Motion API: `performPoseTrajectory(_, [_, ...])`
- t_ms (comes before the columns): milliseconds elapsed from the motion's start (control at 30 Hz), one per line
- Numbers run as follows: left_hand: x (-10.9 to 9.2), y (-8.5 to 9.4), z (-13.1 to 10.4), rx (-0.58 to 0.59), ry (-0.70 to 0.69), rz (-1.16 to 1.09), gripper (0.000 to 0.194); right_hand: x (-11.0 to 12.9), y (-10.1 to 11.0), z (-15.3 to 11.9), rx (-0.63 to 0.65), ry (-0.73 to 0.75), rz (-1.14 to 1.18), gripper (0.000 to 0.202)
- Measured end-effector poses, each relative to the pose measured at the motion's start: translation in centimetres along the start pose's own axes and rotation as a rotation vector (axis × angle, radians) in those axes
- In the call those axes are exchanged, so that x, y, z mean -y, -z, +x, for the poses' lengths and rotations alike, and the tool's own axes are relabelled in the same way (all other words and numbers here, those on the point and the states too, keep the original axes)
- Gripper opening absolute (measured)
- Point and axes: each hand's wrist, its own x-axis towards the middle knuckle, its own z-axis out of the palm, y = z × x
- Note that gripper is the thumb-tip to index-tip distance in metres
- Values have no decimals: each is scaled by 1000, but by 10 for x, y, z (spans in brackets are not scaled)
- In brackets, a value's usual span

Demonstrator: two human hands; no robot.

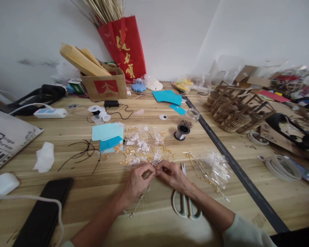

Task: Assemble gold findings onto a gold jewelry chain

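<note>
My left hand [139, 179] and my right hand [170, 173] meet fingertip to fingertip over the table, both pinched. From the left hand a beaded chain [137, 204] trails down onto the wood. What the right fingertips grip is too small to make out. Just beyond the hands lie gold and silver beads [144, 146] in small piles on clear plastic. Scissors [184, 204] rest partly under my right wrist, handles toward me. To the right is a gold chain [199, 168] beside crumpled clear plastic bags [217, 166].
A wire spool [181, 132] stands behind the beads, near a glass jar [192, 115]. Blue paper sheets [108, 132] and black cords [86, 152] lie left. A phone [45, 209] sits at front left. Brown wooden models [237, 109] crowd the right, past a dark strip [221, 149].
</note>
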Motion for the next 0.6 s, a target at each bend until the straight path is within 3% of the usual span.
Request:
performPoseTrajectory(100, [2, 1, 0, 18, 109, -48, 13, -1, -1, 0, -11, 38, -26, 9])
performPoseTrajectory(333, [4, 3, 1, 55, 199, -106, 11, 0, 0, 0, 5, 136, -98, 11])
performPoseTrajectory(600, [3, 3, 3, 52, 174, -99, 10, -2, 1, -1, 64, 54, -13, 16])
